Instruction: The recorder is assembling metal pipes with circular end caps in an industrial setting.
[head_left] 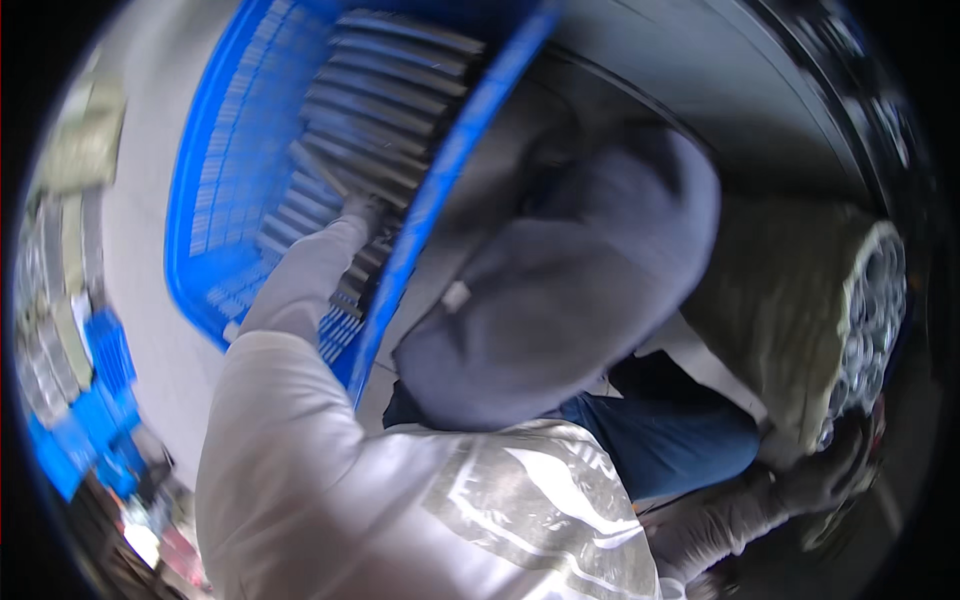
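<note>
a slanted bar lies in the basket at the left hand; i cannot tell whether that grip, or the right hand near the sack, is closed. best align it with the other bars.

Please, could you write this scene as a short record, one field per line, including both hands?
Left hand: inside the blue basket, at a slanted grey bar; grip too blurred to tell
Right hand: near the open end of the wrapped bundle; grip unclear
Basket contents: grey bars in a row
Bundle: round ends showing
Far left: blue containers
</note>
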